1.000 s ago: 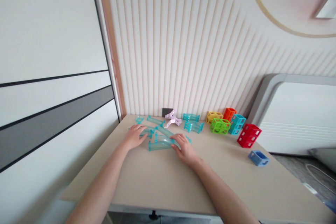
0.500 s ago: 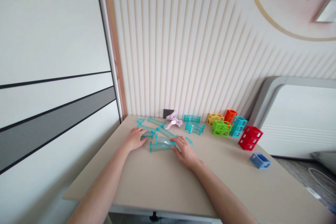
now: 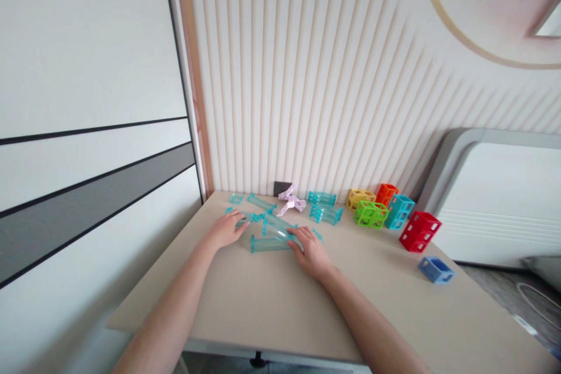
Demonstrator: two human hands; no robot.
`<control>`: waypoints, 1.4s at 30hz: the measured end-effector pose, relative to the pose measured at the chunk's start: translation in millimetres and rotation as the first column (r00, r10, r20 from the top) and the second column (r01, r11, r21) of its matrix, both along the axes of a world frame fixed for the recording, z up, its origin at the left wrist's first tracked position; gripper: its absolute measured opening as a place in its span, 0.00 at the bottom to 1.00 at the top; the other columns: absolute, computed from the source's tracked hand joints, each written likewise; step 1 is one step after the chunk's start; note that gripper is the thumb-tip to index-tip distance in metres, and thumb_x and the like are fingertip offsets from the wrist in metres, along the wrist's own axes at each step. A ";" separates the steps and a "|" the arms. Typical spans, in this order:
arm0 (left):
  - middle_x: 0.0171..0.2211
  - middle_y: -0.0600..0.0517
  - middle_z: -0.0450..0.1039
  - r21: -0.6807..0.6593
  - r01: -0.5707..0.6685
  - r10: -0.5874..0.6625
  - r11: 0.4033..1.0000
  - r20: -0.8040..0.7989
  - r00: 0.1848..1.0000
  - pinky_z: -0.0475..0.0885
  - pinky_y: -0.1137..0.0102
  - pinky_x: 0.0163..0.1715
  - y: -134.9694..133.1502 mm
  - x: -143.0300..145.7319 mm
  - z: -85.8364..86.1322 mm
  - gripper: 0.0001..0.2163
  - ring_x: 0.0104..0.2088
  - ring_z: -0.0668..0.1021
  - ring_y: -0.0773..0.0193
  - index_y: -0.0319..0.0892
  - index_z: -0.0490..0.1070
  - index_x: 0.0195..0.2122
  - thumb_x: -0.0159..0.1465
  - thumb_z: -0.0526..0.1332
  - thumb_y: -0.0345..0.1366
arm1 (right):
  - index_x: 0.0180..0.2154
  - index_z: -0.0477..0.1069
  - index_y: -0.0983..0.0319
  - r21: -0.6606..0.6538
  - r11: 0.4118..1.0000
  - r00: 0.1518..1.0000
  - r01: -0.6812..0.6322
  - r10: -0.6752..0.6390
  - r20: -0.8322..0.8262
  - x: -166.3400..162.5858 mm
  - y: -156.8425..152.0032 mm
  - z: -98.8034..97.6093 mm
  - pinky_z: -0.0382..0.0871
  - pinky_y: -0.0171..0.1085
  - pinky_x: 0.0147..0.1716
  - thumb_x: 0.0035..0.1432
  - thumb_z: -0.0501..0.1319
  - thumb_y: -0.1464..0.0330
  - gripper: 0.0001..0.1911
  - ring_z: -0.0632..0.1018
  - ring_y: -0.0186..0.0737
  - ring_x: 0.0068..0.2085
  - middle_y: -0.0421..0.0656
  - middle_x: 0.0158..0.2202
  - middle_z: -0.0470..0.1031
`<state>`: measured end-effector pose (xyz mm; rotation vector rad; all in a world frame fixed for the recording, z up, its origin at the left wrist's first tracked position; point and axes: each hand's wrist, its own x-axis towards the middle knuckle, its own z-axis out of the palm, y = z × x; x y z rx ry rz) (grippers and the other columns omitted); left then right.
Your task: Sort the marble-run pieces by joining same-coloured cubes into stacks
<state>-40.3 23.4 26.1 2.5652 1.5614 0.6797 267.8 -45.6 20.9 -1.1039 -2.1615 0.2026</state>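
Observation:
Several clear teal track pieces (image 3: 267,241) lie in a loose pile near the back left of the beige table (image 3: 272,304). My left hand (image 3: 227,229) rests palm down on the pile's left end, fingers stretched over a piece. At the right end of the nearest teal piece, my right hand (image 3: 310,248) has its fingers curled over the plastic. A pale pink pinwheel-shaped piece (image 3: 290,200) lies just behind the pile, by the wall.
More teal track pieces (image 3: 324,209) sit behind the hands. Hollow blocks stand at the back right: yellow (image 3: 359,197), orange (image 3: 386,193), green (image 3: 370,214), cyan (image 3: 400,210), red (image 3: 419,230). A blue block (image 3: 435,269) lies alone. A white bed end (image 3: 495,198) stands to the right.
Both hands stay on the teal pieces and have shifted only slightly. The camera has turned a little, so the scene sits slightly further right.

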 end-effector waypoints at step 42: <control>0.32 0.56 0.70 -0.209 0.597 0.320 0.774 0.943 -0.085 0.70 0.76 0.25 -40.1 111.3 36.1 0.22 0.27 0.75 0.72 0.41 0.71 0.45 0.53 0.73 0.45 | 0.51 0.71 0.62 -0.364 0.914 0.646 -0.178 -0.170 -0.744 -19.4 9.3 -10.6 0.72 0.38 0.29 0.62 0.57 0.47 0.28 0.77 0.39 0.30 0.45 0.35 0.79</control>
